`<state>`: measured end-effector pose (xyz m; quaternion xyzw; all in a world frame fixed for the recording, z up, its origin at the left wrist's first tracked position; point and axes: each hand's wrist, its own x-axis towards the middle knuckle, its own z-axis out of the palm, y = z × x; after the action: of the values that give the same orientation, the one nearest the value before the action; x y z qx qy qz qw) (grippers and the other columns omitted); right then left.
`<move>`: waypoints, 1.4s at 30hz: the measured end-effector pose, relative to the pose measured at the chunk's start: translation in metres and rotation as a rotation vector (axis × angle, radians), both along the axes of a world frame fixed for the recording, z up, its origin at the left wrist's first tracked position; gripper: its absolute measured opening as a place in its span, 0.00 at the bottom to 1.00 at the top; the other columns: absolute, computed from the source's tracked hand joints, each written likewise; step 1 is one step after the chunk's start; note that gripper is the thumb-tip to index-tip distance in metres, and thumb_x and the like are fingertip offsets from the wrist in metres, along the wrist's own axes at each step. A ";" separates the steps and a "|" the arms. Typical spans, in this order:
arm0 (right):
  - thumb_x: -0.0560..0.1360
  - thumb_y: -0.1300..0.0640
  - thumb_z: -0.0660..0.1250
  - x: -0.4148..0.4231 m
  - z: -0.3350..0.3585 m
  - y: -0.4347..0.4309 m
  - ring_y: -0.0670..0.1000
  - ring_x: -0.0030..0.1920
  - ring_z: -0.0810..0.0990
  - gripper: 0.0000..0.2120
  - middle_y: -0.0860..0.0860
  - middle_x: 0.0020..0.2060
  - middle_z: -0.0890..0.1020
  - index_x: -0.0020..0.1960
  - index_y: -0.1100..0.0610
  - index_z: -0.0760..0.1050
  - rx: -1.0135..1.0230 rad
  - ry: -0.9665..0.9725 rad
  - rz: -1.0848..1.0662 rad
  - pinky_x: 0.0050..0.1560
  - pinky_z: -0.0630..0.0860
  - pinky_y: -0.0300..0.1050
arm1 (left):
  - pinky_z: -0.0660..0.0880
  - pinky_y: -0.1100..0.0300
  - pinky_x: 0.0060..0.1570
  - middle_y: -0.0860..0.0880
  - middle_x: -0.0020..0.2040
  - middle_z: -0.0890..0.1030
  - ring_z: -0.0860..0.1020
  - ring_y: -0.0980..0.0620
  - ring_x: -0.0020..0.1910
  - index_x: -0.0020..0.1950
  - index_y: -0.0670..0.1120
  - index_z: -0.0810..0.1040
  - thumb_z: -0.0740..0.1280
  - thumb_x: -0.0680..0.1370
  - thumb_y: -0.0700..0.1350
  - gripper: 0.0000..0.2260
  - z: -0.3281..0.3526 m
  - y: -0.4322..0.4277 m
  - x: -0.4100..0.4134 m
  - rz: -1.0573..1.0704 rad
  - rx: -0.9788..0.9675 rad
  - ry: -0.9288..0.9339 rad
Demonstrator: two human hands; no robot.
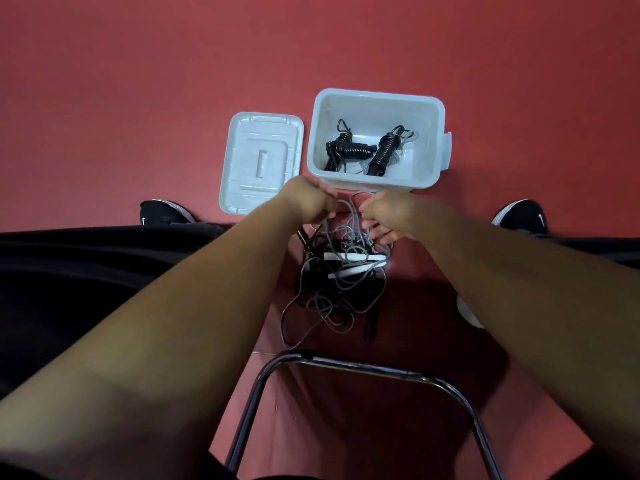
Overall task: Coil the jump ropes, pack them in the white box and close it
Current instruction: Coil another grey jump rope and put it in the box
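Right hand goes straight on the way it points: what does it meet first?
Likely the near wall of the white box, just ahead of the right hand; depth is unclear, so it could pass over the rim.

The left arm [207,292] and right arm [509,271] are stretching forward, converging just short of the box's [375,95] near wall. The left hand [308,199] is curling its fingers round a grey rope [341,233] strand. The right hand [386,213], just beside it, is hanging its fingers loosely over the rope; whether it grips is unclear.
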<state>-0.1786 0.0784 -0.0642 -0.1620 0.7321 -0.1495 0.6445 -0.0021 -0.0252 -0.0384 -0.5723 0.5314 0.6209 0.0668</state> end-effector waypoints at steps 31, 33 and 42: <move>0.86 0.52 0.63 0.001 0.339 0.013 0.51 0.41 0.86 0.09 0.52 0.40 0.86 0.54 0.48 0.82 -0.850 0.268 -0.101 0.45 0.83 0.48 | 0.68 0.63 0.32 0.45 0.44 0.83 0.74 0.54 0.31 0.55 0.44 0.84 0.72 0.75 0.34 0.11 0.361 -0.002 -0.008 0.143 -0.413 0.617; 0.86 0.51 0.63 0.001 0.352 0.015 0.52 0.40 0.86 0.09 0.52 0.38 0.84 0.55 0.48 0.83 -0.875 0.242 -0.173 0.46 0.84 0.51 | 0.68 0.62 0.32 0.47 0.44 0.84 0.74 0.55 0.31 0.56 0.45 0.84 0.73 0.75 0.35 0.11 0.365 -0.001 -0.008 0.152 -0.417 0.637; 0.86 0.52 0.63 0.009 0.327 0.013 0.53 0.40 0.83 0.11 0.52 0.41 0.83 0.57 0.46 0.84 -0.840 0.183 -0.205 0.45 0.82 0.50 | 0.76 0.59 0.39 0.49 0.49 0.87 0.80 0.55 0.37 0.58 0.47 0.83 0.73 0.79 0.40 0.08 0.342 0.003 -0.008 0.188 -0.314 0.697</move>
<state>-0.1699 0.0911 0.2630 -0.3489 0.6742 -0.4823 0.4371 -0.0103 -0.0224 0.3031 -0.3766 0.5560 0.6927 -0.2630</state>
